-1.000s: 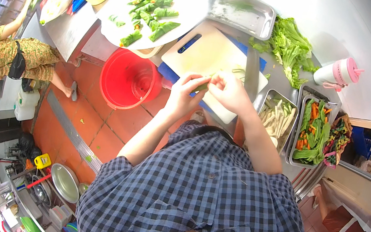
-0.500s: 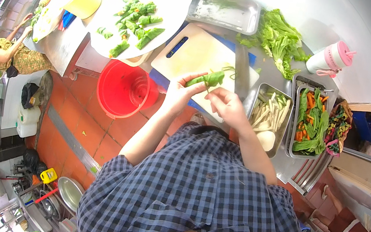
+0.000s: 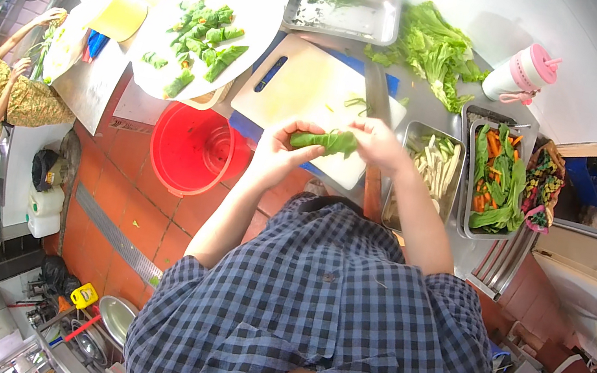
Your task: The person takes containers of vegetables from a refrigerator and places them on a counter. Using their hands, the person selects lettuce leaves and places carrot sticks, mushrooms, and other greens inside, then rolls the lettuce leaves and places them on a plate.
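Observation:
A green leaf roll (image 3: pixel 329 141) is held above the near part of the white cutting board (image 3: pixel 298 98). My left hand (image 3: pixel 280 154) wraps its fingers and thumb round the roll's left part. With bent fingers my right hand (image 3: pixel 380 147) pinches at the right end; the fingertips are partly hidden. Behind that hand a knife (image 3: pixel 376 88) lies across the board's right side, its wooden handle toward me. Thin green strips (image 3: pixel 357 104) rest on the board beside the blade. Up to the left, a large white platter (image 3: pixel 147 82) carries several similar leaf rolls with orange bits showing.
A steel tray (image 3: pixel 295 21) stands behind the board, near loose lettuce (image 3: pixel 438 51). To the right are pale vegetable sticks (image 3: pixel 433 170), a tray of carrot strips and leaves (image 3: pixel 499 178), and a pink-lidded tumbler (image 3: pixel 522 74). A red bucket (image 3: pixel 189 147) stands below left; another person (image 3: pixel 13 84) works far left.
The leaf, with a loose end hanging before, is now a tighter roll. My right hand has moved up to its right end. The whole view has shifted slightly.

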Motion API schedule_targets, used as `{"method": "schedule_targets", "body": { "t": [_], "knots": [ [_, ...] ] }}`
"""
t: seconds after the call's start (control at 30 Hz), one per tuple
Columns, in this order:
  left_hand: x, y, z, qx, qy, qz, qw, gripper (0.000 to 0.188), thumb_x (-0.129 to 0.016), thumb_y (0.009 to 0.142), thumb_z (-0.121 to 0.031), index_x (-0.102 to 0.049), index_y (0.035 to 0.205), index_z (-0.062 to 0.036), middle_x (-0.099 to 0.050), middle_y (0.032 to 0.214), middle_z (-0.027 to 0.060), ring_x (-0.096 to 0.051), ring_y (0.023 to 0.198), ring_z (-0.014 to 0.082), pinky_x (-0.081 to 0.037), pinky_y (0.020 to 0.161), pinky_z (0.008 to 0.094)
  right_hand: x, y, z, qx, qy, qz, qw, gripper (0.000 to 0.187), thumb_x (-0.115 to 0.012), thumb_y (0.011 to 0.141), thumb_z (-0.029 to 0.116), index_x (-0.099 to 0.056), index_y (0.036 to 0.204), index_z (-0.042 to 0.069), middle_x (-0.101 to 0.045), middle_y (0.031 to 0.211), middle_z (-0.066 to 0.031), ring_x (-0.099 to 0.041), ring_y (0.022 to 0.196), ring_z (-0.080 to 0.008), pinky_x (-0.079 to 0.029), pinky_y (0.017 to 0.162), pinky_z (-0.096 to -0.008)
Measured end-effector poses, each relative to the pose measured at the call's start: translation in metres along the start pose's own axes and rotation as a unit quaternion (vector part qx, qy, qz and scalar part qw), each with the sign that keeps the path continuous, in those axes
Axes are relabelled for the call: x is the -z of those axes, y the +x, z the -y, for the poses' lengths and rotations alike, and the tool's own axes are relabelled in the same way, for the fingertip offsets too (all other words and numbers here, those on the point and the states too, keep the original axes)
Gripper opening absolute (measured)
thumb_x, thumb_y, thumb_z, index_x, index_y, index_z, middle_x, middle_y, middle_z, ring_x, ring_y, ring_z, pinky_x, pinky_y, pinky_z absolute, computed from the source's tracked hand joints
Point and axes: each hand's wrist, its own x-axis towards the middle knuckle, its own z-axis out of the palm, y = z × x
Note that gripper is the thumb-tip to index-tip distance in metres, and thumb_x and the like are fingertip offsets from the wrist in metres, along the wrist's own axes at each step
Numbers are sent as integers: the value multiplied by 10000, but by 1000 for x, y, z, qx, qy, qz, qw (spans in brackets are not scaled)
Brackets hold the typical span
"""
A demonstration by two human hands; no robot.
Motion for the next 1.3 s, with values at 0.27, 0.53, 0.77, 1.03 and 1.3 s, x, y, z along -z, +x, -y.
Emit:
{"method": "schedule_targets", "body": {
  "t": [0.27, 0.53, 0.77, 1.03, 1.3],
  "knots": [
    [-6, -6, 3, -25, 88, 27, 995, 375, -622, 726, 27, -546, 1088, -36, -569, 914, 40, -552, 848, 108, -457, 769, 246, -1, -6, 33, 138, -88, -17, 986, 212, -593, 814, 197, -651, 878, 4, -632, 735, -31, -541, 621, -73, -431, 588, -219],
    [-8, -3, 9, -123, 199, -3, 972, 416, -619, 709, -16, -549, 1119, -24, -578, 879, 70, -563, 803, 116, -459, 721, 245, -25, -47, 54, 102, -267, -48, 957, 155, -600, 793, 146, -642, 860, 12, -589, 650, -21, -486, 590, -54, -399, 545, -225],
    [-10, 3, 12, -129, 239, -49, 961, 261, -645, 725, -14, -622, 984, 10, -561, 892, 70, -557, 841, 122, -446, 749, 222, -43, -63, 31, 186, -242, -131, 943, 176, -597, 785, 166, -627, 850, 5, -590, 629, -126, -542, 517, -170, -440, 524, -289],
    [-6, 15, 27, 32, -67, -70, 995, 293, -644, 758, -61, -589, 1032, 25, -603, 941, 104, -587, 863, 148, -472, 781, 245, -55, -75, 8, 158, -180, -144, 960, 131, -543, 835, 113, -599, 841, -6, -530, 574, -47, -451, 521, -81, -380, 499, -251],
    [-5, 14, 14, 145, -334, -45, 930, 219, -576, 779, 11, -527, 992, 1, -567, 978, 80, -594, 861, 167, -494, 820, 279, -26, -46, -29, -61, 11, -37, 997, 162, -555, 850, 205, -635, 864, 64, -442, 563, 64, -369, 502, -32, -300, 456, -196]
  ]
}}
